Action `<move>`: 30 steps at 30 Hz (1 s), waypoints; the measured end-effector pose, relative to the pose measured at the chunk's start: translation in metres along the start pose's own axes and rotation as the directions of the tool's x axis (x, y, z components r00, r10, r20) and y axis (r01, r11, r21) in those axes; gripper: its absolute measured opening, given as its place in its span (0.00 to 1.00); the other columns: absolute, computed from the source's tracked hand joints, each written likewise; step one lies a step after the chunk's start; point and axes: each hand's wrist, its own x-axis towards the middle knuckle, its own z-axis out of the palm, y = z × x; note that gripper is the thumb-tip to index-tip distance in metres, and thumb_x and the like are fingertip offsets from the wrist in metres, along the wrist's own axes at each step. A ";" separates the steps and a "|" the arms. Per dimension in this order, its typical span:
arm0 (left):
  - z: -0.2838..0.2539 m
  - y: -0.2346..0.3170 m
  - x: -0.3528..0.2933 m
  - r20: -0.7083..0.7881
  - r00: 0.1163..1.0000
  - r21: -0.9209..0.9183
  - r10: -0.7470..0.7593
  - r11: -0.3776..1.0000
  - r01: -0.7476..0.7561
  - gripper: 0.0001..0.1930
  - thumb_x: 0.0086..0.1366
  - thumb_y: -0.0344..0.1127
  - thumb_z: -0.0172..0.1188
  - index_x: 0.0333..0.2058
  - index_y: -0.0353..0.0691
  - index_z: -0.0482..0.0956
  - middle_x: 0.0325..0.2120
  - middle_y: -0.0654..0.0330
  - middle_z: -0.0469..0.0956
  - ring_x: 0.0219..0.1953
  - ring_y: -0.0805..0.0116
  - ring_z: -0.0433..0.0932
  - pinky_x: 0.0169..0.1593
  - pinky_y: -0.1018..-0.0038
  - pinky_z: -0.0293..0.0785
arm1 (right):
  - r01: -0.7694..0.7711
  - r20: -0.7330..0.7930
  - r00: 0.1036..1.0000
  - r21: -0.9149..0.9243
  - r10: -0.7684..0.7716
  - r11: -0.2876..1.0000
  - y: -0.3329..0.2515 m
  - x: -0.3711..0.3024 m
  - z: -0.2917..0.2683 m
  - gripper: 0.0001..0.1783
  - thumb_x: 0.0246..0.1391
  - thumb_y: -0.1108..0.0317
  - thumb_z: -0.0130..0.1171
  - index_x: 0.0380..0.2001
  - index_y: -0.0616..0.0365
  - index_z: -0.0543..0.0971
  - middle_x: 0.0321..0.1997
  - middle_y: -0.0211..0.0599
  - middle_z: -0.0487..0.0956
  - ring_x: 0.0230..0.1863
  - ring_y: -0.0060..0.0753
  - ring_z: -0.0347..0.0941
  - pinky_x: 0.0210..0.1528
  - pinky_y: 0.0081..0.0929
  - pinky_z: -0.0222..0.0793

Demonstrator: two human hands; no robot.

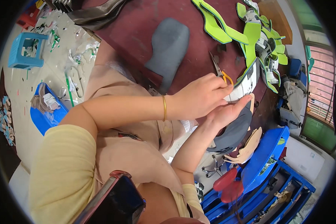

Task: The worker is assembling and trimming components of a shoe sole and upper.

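Both hands meet over the right side of the dark red table [127, 41]. They hold a shoe insole [248, 82] with a white, black-marked face and a lime-green edge. My left hand [205, 93], on the arm with the gold bangle, has its fingers bent and pinched at the insole's near end. Below it my right hand [227, 114] grips the same end, thumb along the edge. Just beyond my left fingers are orange-handled scissors [221, 71], blades pointing away; whether the fingers touch the handles is unclear. A dark grey sole-shaped piece [170, 44] lies left of them.
Lime-green insoles [216, 22] pile up at the far right. Dark brown strips [97, 15] lie at the far left table edge. A blue stool [26, 50] and a blue bin [48, 110] stand left on the scrap-strewn floor. Blue crates [265, 160] stand lower right.
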 end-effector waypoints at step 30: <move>-0.044 -0.003 -0.021 0.135 0.819 -0.422 -0.557 0.716 0.556 0.13 0.66 0.37 0.54 0.42 0.33 0.75 0.38 0.63 0.77 0.40 0.76 0.73 0.44 0.77 0.70 | 0.548 0.396 0.830 -0.708 -0.393 0.445 -0.005 -0.042 -0.045 0.13 0.60 0.63 0.54 0.35 0.65 0.72 0.31 0.32 0.75 0.31 0.17 0.67 0.34 0.15 0.63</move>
